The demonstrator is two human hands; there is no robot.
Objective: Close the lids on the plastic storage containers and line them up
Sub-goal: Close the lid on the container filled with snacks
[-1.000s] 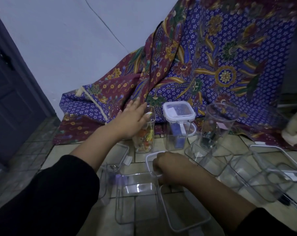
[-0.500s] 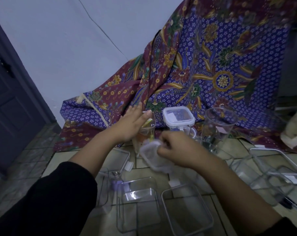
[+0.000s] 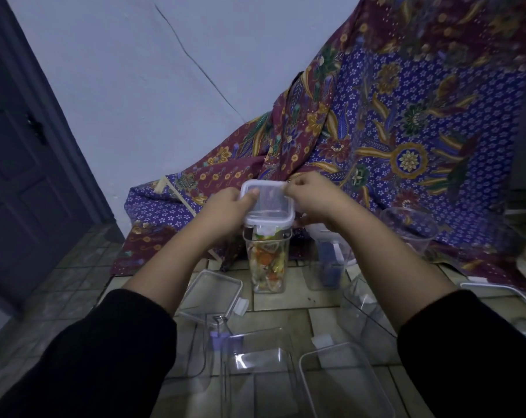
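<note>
A tall clear container (image 3: 267, 263) filled with colourful pieces stands upright on the tiled floor. A square clear lid with a pale rim (image 3: 267, 206) sits tilted on its mouth, one clip hanging down at the front. My left hand (image 3: 225, 211) grips the lid's left edge, thumb on top. My right hand (image 3: 313, 199) pinches the lid's far right corner. Right of it stands a second tall container (image 3: 329, 263) with blue contents, its lid mostly hidden behind my right wrist.
A loose lid (image 3: 213, 292) lies on the floor at the left. Several empty clear boxes (image 3: 261, 375) and lids (image 3: 343, 384) lie in front. A round clear tub (image 3: 409, 227) stands at the right. Patterned cloth (image 3: 391, 131) drapes behind; a dark door (image 3: 20, 164) is at the left.
My right hand lifted the lid from the floor and carried it onto the colourful container. My left hand shifted from the container's top to the lid's left edge.
</note>
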